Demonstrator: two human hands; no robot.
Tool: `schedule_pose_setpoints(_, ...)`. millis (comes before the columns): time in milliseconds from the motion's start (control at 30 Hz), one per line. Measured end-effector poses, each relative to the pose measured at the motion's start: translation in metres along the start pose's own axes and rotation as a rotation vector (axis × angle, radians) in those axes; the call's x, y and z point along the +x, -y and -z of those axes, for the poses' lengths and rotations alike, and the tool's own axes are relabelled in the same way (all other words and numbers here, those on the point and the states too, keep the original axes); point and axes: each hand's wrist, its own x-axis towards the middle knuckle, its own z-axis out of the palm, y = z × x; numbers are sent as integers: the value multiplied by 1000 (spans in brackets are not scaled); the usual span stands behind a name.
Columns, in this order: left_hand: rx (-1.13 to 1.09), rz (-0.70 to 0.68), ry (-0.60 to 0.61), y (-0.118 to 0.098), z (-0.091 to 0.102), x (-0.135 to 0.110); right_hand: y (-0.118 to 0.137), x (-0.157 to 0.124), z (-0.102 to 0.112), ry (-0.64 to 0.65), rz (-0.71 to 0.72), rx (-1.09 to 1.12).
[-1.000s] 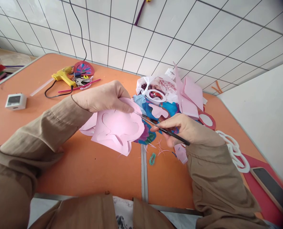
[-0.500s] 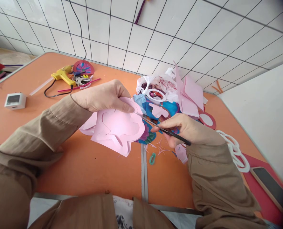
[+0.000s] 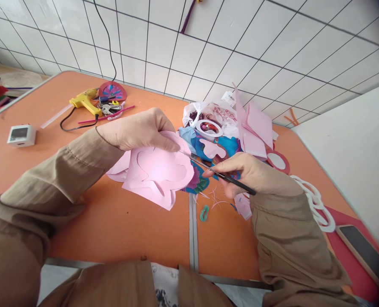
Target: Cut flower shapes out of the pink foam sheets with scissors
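My left hand [image 3: 144, 130] pinches the upper edge of several layered sheets of pink paper [image 3: 162, 170], held above the orange table. Curved cuts run through the sheets, and their right edge is wavy. In my right hand [image 3: 247, 172] is a pair of scissors [image 3: 223, 175] with black handles. The blades point up and left and meet the pink paper's right edge beside my left thumb. My right fingers wrap the handles. Below the blades lies blue flowered fabric [image 3: 197, 179] with a pink cut-out [image 3: 212, 148] on it.
A yellow glue gun [image 3: 86, 102] and keys [image 3: 108, 108] lie at the back left, near a white charger-like block [image 3: 21, 135]. Folded pink sheets [image 3: 256, 125] and a plastic bag [image 3: 223, 115] stand behind my hands. White rings [image 3: 317, 204] and a phone [image 3: 362, 251] lie at right. A green clip [image 3: 204, 212] sits near the table seam.
Hardly anything differs. Both hands, the scissors and the pink paper keep nearly the same place; the view has shifted very slightly.
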Motion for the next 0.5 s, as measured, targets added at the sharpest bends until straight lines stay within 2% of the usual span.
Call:
schedule_pose_setpoints(233, -18, -4, -13, 1, 0, -1, 4, -3, -1, 59, -106, 111)
schedule_pose_setpoints(500, 1, 2, -14, 0, 0, 0, 6, -2, -1, 45, -111, 72)
